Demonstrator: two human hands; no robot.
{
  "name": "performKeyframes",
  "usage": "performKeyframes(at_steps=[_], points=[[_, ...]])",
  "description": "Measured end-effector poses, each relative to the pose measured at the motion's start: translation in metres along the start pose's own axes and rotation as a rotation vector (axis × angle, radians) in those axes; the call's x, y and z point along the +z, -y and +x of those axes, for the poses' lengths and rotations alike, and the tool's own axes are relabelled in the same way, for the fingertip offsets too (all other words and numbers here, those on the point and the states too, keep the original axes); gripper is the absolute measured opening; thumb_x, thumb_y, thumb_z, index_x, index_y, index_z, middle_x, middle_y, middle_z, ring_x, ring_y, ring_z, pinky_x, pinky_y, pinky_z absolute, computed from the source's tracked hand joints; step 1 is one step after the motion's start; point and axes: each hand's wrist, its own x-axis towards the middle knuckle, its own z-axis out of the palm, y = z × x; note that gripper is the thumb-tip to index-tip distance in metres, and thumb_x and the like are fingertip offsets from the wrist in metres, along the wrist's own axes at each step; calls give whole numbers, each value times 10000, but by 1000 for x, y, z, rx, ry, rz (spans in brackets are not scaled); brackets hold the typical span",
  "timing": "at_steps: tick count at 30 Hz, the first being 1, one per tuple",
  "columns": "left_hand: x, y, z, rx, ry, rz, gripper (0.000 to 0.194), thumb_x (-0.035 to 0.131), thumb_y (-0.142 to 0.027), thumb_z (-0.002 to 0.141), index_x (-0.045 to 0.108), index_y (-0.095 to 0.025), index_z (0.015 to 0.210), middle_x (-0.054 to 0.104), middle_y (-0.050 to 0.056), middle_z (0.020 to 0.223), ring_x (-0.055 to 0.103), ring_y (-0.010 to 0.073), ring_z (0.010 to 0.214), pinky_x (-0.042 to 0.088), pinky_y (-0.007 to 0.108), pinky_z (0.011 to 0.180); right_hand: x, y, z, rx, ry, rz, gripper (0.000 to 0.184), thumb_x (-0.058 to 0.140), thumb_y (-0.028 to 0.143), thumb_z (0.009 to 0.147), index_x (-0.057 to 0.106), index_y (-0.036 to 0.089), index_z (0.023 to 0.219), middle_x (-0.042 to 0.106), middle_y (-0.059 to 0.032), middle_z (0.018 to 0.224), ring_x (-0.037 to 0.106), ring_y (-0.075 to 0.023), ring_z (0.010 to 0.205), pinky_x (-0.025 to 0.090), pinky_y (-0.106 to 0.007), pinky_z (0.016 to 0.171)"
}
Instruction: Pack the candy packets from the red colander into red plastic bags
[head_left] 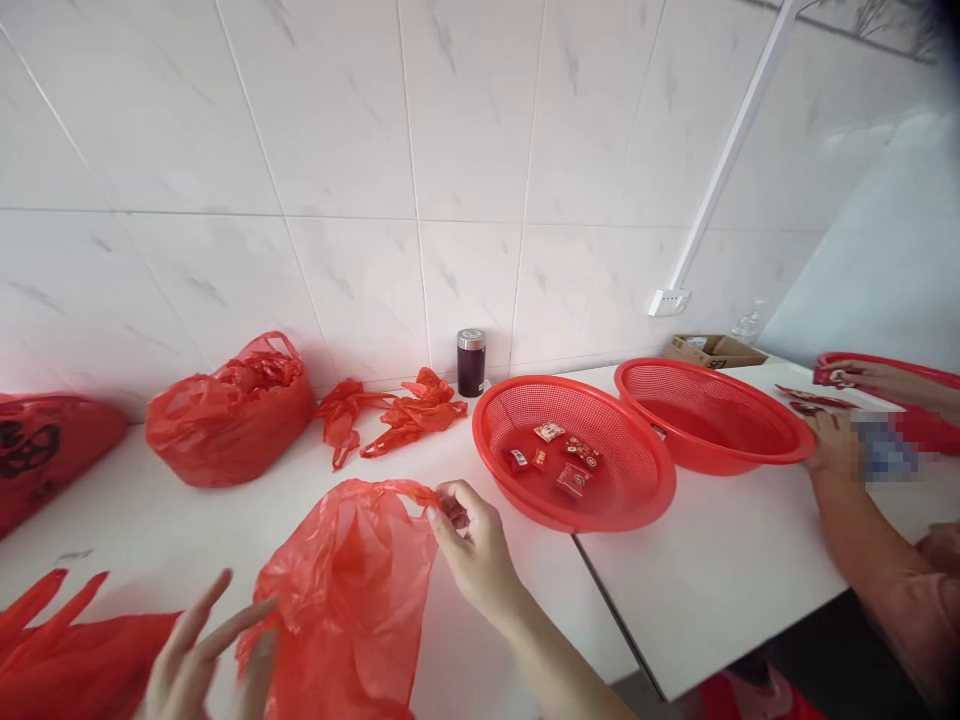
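Observation:
A thin red plastic bag [345, 590] hangs loosely over the near part of the white table. My right hand [472, 545] pinches it by a handle loop at its upper right. My left hand [210, 650], slightly blurred, is at the bag's left side with fingers spread; whether a fingertip touches the plastic I cannot tell. Right of the bag, a red plastic basket [637, 500] holds several small wrapped packets [574, 480]. Behind the bag lie crumpled red bags [420, 410].
A stuffed red bag [225, 430] stands back left, beside another red bag [60, 450]. A dark tumbler [471, 365] stands by the wall. To the right are a second red basket [712, 455], a cardboard box [716, 350] and a co-worker's hands [832, 440]. A seam [615, 610] divides the tables.

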Motion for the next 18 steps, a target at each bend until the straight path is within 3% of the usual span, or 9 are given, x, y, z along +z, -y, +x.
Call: performKeyframes(at_steps=[2, 3, 6, 7, 9, 12, 13, 15, 18], points=[[4, -25, 6, 218, 104, 147, 192, 593, -367, 844, 675, -254, 976, 368, 70, 1526, 367, 357, 1379, 318, 571, 1108, 4, 5, -2, -36, 43, 19, 138, 506, 263, 930, 617, 203, 985, 654, -18, 906, 599, -132, 792, 454, -217, 653], [8, -36, 11, 284, 89, 214, 169, 588, -336, 854, 701, -246, 940, 302, 66, 1560, 303, 385, 1407, 301, 594, 1102, 5, 8, 0, -62, 66, 22, 149, 495, 252, 934, 624, 207, 995, 658, -22, 944, 606, -134, 828, 461, -219, 678], [21, -55, 42, 386, 141, 425, 217, 544, -284, 894, 752, -249, 945, 150, 55, 1610, 136, 444, 1446, 231, 647, 1098, 4, 20, 11, -154, 106, -6, 192, 466, 243, 947, 627, 225, 1049, 648, -25, 998, 611, -140, 888, 481, -234, 741], [24, -57, 55, 415, 205, 468, 239, 533, -281, 902, 750, -260, 1001, 204, 74, 1593, 190, 437, 1433, 252, 630, 1094, 2, 25, 16, -180, 97, -17, 211, 461, 253, 951, 610, 233, 1099, 642, -25, 987, 613, -143, 886, 489, -245, 756], [27, -62, 81, 428, 370, 507, 303, 497, -296, 919, 701, -272, 1142, 456, 110, 1450, 453, 376, 1293, 396, 536, 1016, -2, 41, 21, -238, 18, -43, 278, 466, 278, 951, 535, 247, 1218, 626, -32, 1000, 613, -159, 914, 506, -286, 811], [28, -74, 106, 292, 586, 482, 379, 407, -337, 941, 629, -245, 1234, 688, 64, 1087, 654, 253, 886, 502, 375, 759, -6, 71, 10, -372, -121, -130, 317, 471, 266, 946, 468, 279, 1263, 589, -61, 1130, 585, -194, 1049, 490, -358, 923], [28, -79, 110, 234, 609, 446, 388, 396, -346, 939, 631, -227, 1224, 695, 49, 1008, 652, 228, 808, 491, 351, 718, -6, 79, 2, -415, -85, -162, 313, 465, 246, 947, 471, 295, 1255, 585, -60, 1154, 581, -195, 1064, 488, -358, 929], [26, -87, 113, 144, 623, 329, 397, 423, -362, 918, 629, -203, 1218, 674, 20, 900, 626, 183, 707, 476, 322, 697, -1, 84, -16, -446, 118, -255, 311, 437, 207, 951, 491, 313, 1239, 615, -46, 1106, 608, -184, 998, 511, -326, 874], [18, -80, 115, 12, 656, 132, 463, 479, -390, 874, 560, -218, 1296, 661, -18, 824, 594, 150, 631, 483, 283, 647, 1, 63, -34, -358, 449, -607, 328, 495, 189, 902, 532, 253, 1222, 654, -72, 1031, 632, -221, 912, 527, -348, 798]])
